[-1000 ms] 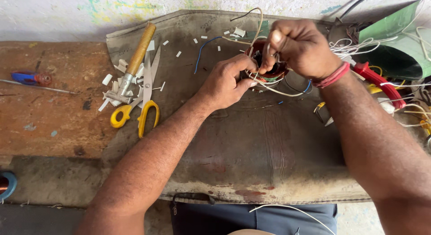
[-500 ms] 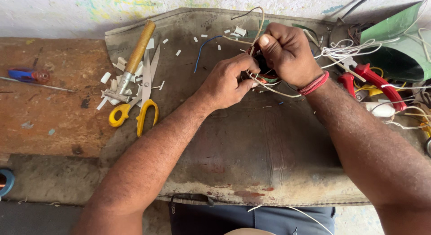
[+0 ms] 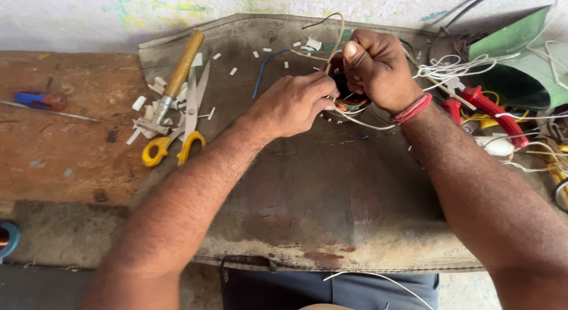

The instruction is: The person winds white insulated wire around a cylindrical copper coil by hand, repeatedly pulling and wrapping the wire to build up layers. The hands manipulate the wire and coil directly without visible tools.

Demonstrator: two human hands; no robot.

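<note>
My left hand (image 3: 293, 103) and my right hand (image 3: 378, 67) meet over a small round copper-wound coil (image 3: 346, 94) at the back of a worn brown mat (image 3: 319, 191). The right hand is closed around the coil from above, a red thread band on its wrist. Fingers of the left hand pinch thin cream wires (image 3: 355, 117) coming out of the coil's lower left side. A tan wire loops up behind the hands, and a blue wire (image 3: 263, 70) lies to the left of them. Most of the coil is hidden by both hands.
Yellow-handled scissors (image 3: 186, 123) and a wooden-handled tool (image 3: 177, 76) lie at the mat's left edge among white sleeve scraps. A blue-handled screwdriver (image 3: 38, 101) rests on the wooden bench. Red-handled pliers (image 3: 494, 111), tangled white wires and a green sheet (image 3: 520, 61) crowd the right.
Both hands with the coil have shifted slightly left. The right hand has closed more tightly over the coil and the left fingers have moved in against its side.
</note>
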